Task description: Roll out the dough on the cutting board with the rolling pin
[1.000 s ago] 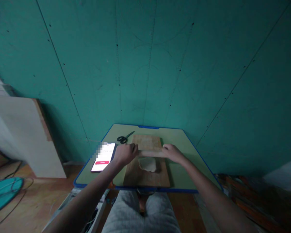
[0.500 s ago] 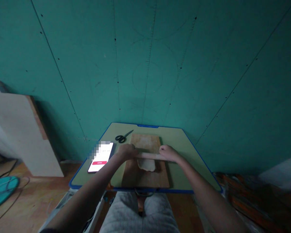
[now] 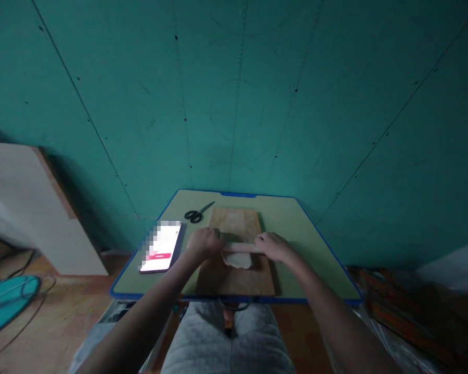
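Note:
A pale rolling pin [image 3: 239, 248] lies crosswise over a flat piece of dough [image 3: 237, 260]. My left hand [image 3: 205, 243] is closed round the pin's left end, and my right hand [image 3: 272, 246] grips its right end. Beneath them is a wooden cutting board [image 3: 234, 284], set lengthwise on the small table. The dough's near part shows below the pin; its far part is hidden under the pin.
Black-handled scissors [image 3: 197, 214] lie at the back left of the table [image 3: 315, 270]. A phone with a lit screen [image 3: 166, 244] rests near its left edge. Behind the table rises a green wall [image 3: 234, 104]. A pale panel [image 3: 42, 208] leans at the left.
The view has shifted slightly. Both hands remain on the rolling pin, and the left hand's knuckles now sit more over the top of it. The dough still lies beneath the pin.

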The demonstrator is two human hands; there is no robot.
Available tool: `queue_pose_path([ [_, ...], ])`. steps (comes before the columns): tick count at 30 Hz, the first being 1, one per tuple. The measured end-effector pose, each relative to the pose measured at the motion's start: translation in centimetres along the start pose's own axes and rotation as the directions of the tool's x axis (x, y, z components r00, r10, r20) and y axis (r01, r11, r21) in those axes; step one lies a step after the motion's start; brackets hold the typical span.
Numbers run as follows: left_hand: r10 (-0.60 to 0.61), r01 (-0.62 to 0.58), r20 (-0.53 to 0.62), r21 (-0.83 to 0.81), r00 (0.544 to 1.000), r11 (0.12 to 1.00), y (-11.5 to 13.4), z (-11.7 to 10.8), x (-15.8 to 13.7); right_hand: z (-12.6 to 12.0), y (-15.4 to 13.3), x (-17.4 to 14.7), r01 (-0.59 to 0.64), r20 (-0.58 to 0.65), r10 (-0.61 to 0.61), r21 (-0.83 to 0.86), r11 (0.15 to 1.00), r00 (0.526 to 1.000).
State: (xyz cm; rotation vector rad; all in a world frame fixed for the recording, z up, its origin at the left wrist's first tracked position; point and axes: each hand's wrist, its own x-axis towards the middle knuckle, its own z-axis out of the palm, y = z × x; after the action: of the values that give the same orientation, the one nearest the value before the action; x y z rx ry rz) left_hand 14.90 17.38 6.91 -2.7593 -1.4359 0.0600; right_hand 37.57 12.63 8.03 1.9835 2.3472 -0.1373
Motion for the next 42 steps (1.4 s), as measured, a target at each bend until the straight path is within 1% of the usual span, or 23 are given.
queue_pose_path([
  [3, -0.06, 0.06, -0.023, -0.008, 0.998, 0.998, 0.7, -0.6, -0.6, -0.4, -0.6, -1.3, 0.028, 0.013, -0.027, -0.053, 0.998, 1.0],
  [5, -0.125, 0.124, -0.051, -0.034, 0.991, 0.992, 1.1, -0.7, -0.9, -0.3, -1.1, -2.0, -0.01, -0.008, 0.009, -0.068, 0.998, 1.0],
  [7, -0.2, 0.194, -0.083, -0.069, 0.976, 0.979, 1.4, -0.4, -1.2, 0.2, -1.5, -2.4, -0.109, -0.083, 0.106, -0.037, 0.993, 0.991],
  [9, -0.241, 0.23, -0.118, -0.094, 0.963, 0.969, 1.5, -0.1, -1.4, 1.2, -1.8, -2.8, -0.199, -0.188, 0.199, 0.018, 0.98, 0.962],
  [12, -0.243, 0.231, -0.15, -0.093, 0.958, 0.969, 1.8, 0.1, -1.9, 2.7, -2.0, -3.4, -0.227, -0.304, 0.232, 0.051, 0.973, 0.924],
  [15, -0.218, 0.206, -0.158, -0.089, 0.963, 0.974, 2.2, -0.2, -2.5, 3.5, -2.0, -4.1, -0.177, -0.352, 0.182, 0.046, 0.983, 0.918],
  [19, -0.167, 0.154, -0.175, -0.086, 0.97, 0.984, 2.5, -0.6, -3.5, 3.5, -1.9, -5.1, -0.032, -0.393, 0.027, -0.006, 0.999, 0.919],
  [21, -0.158, 0.146, -0.155, -0.087, 0.975, 0.985, 2.5, -0.5, -3.9, 3.2, -2.0, -5.4, 0.02, -0.409, -0.025, -0.016, 1.0, 0.912],
  [22, -0.158, 0.147, -0.129, -0.088, 0.979, 0.985, 2.4, -0.5, -3.9, 3.1, -2.0, -5.5, 0.029, -0.407, -0.03, -0.009, 1.0, 0.913],
  [23, -0.161, 0.152, -0.099, -0.088, 0.982, 0.984, 2.2, -0.5, -3.9, 2.9, -2.0, -5.5, 0.024, -0.393, -0.018, 0.01, 1.0, 0.919],
  [25, -0.17, 0.165, -0.053, -0.089, 0.984, 0.982, 1.9, -0.7, -3.6, 2.3, -1.9, -5.2, -0.03, -0.319, 0.057, 0.089, 0.996, 0.946],
  [27, -0.155, 0.15, -0.052, -0.089, 0.987, 0.985, 1.7, -1.1, -3.0, 1.6, -1.4, -4.8, -0.087, -0.209, 0.135, 0.226, 0.97, 0.969],
  [28, -0.146, 0.139, -0.067, -0.089, 0.987, 0.986, 1.7, -1.5, -2.6, 1.3, -1.0, -4.6, -0.087, -0.158, 0.142, 0.311, 0.946, 0.977],
  [30, -0.119, 0.111, -0.098, -0.087, 0.988, 0.99, 1.6, -2.5, -1.6, 0.5, -0.2, -4.4, -0.074, -0.059, 0.119, 0.497, 0.865, 0.991],
  [32, -0.087, 0.076, -0.129, -0.084, 0.988, 0.994, 1.7, -3.4, -0.3, -0.2, 0.4, -4.6, -0.121, 0.079, 0.091, 0.655, 0.746, 0.993],
  [34, -0.036, 0.023, -0.153, -0.086, 0.988, 0.996, 1.9, -4.0, 1.2, -0.5, 0.6, -5.2, -0.218, 0.231, 0.063, 0.743, 0.633, 0.971],
  [35, -0.005, -0.009, -0.162, -0.087, 0.987, 0.996, 2.0, -4.1, 2.0, -0.5, 0.5, -5.7, -0.247, 0.275, 0.044, 0.769, 0.589, 0.96],
  [36, 0.027, -0.042, -0.164, -0.09, 0.986, 0.995, 2.1, -4.0, 2.7, -0.3, 0.2, -6.3, -0.249, 0.282, 0.028, 0.792, 0.557, 0.959],
  [38, 0.075, -0.091, -0.144, -0.113, 0.987, 0.989, 2.6, -3.6, 3.9, 0.4, -0.8, -7.6, -0.194, 0.197, 0.049, 0.834, 0.516, 0.979],
  [39, 0.086, -0.103, -0.128, -0.133, 0.988, 0.986, 2.9, -3.3, 4.3, 0.8, -1.5, -8.3, -0.133, 0.104, 0.085, 0.845, 0.518, 0.991],
  [40, 0.087, -0.104, -0.11, -0.154, 0.99, 0.983, 3.3, -3.1, 4.7, 1.3, -2.2, -9.0, -0.075, 0.011, 0.119, 0.834, 0.547, 0.993],
  [41, 0.084, -0.1, -0.094, -0.175, 0.992, 0.979, 3.6, -2.8, 4.9, 1.9, -3.1, -9.7, -0.016, -0.07, 0.125, 0.814, 0.58, 0.99],
  [42, 0.079, -0.093, -0.082, -0.194, 0.994, 0.977, 3.9, -2.6, 5.1, 2.4, -3.9, -10.3, 0.043, -0.133, 0.101, 0.79, 0.612, 0.986],
])
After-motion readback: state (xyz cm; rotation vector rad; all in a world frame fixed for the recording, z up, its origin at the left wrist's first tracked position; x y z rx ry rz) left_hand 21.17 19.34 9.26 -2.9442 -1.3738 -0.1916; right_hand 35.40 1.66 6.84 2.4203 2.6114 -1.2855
